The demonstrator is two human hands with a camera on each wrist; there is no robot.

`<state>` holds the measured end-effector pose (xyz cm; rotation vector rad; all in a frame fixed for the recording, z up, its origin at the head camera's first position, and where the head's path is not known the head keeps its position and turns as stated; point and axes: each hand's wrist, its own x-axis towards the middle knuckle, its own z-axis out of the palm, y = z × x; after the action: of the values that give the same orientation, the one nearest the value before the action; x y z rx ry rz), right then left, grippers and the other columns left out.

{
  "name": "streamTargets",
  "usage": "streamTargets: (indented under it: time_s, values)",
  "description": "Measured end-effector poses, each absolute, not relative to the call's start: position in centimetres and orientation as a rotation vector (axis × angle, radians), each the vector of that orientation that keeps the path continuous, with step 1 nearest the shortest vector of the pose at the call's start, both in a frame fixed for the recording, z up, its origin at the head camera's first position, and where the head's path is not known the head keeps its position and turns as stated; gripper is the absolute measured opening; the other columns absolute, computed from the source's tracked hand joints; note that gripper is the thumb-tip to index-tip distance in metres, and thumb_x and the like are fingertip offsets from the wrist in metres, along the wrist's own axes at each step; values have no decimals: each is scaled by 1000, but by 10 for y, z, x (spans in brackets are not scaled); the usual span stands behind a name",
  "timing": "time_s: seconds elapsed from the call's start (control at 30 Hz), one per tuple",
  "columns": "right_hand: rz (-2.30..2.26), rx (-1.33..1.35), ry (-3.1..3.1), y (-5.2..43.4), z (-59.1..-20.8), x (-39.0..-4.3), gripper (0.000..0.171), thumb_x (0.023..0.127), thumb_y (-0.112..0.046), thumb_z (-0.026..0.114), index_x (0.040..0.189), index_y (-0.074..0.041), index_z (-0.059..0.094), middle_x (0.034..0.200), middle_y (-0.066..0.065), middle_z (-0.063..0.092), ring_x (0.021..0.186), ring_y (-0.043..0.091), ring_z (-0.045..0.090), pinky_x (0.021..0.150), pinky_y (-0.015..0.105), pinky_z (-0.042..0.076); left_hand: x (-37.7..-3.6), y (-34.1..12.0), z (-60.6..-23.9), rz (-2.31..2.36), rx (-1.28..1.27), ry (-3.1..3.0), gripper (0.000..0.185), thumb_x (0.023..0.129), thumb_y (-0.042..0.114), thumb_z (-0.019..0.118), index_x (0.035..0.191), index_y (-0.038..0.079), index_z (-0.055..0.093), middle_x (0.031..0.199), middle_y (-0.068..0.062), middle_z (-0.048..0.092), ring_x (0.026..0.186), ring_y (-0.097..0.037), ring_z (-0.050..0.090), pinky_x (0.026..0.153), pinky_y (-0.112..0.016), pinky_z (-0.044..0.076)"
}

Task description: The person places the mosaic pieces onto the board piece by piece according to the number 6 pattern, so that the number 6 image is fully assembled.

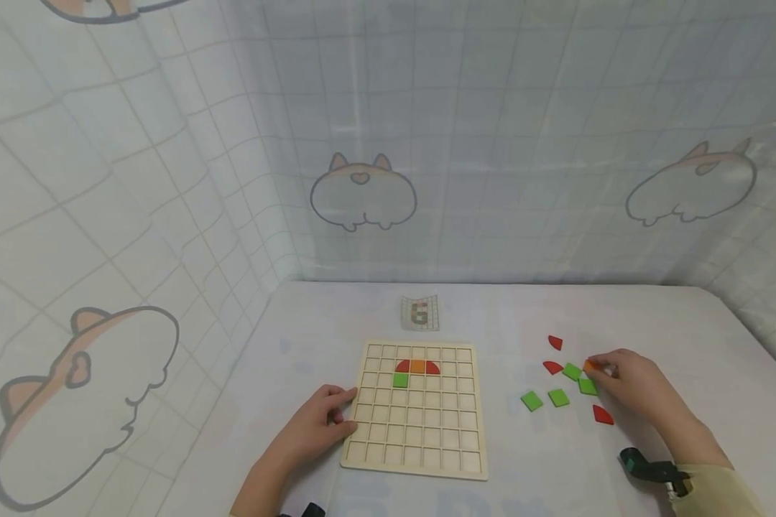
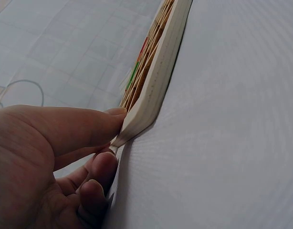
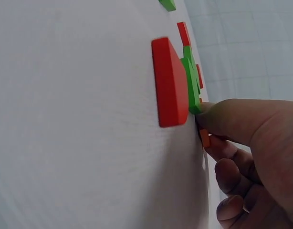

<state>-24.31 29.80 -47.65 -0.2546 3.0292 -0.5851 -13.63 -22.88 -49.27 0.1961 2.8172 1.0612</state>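
My right hand [image 1: 634, 384] pinches an orange square tile [image 1: 590, 365] between thumb and fingertips, low over the table. Close to it lie several green square tiles [image 1: 559, 398] and several red quarter-round tiles [image 1: 603, 415]. One red tile [image 3: 169, 86] looms large in the right wrist view. My left hand [image 1: 310, 424] touches the left edge of a wooden grid board [image 1: 416, 470] with thumb and index fingertip. Near the board's top sit an orange square [image 1: 417, 367] between two red quarter-rounds, and a green square [image 1: 401, 380] below the left one.
Behind the board, a small card [image 1: 420, 313] with a gridded coloured pattern lies on the white table [image 1: 323, 316]. Curtains [image 1: 465, 143] with a grid and animal drawings hang at the back and sides. A dark device [image 1: 649, 467] is on my right wrist.
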Motion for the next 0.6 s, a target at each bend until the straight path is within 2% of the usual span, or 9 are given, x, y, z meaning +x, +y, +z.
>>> streamTargets:
  time_s: [0.23, 0.4, 0.6]
  values:
    - [-576, -253, 3061, 298, -474, -242, 36, 76, -26, 72, 102, -1, 67, 96, 17, 60, 72, 23, 47, 57, 35, 43, -136, -228, -493, 1063, 191, 2805, 60, 76, 37, 70, 130, 18, 50, 104, 7, 44, 78, -10, 47, 62, -22, 40]
    - [-587, -266, 3084, 293, -469, -241, 37, 77, -31, 70, 103, -4, 67, 98, 15, 59, 73, 23, 49, 59, 36, 44, -136, -229, -492, 1067, 196, 2802, 60, 76, 36, 70, 130, 18, 50, 103, 7, 43, 78, -10, 47, 62, -22, 40]
    - [-586, -415, 3115, 276, -452, -236, 31, 80, -27, 68, 103, -7, 67, 97, 11, 59, 73, 21, 49, 57, 32, 43, -135, -228, -491, 1066, 191, 2804, 60, 76, 36, 70, 130, 18, 50, 103, 7, 43, 78, -9, 47, 62, -22, 40]
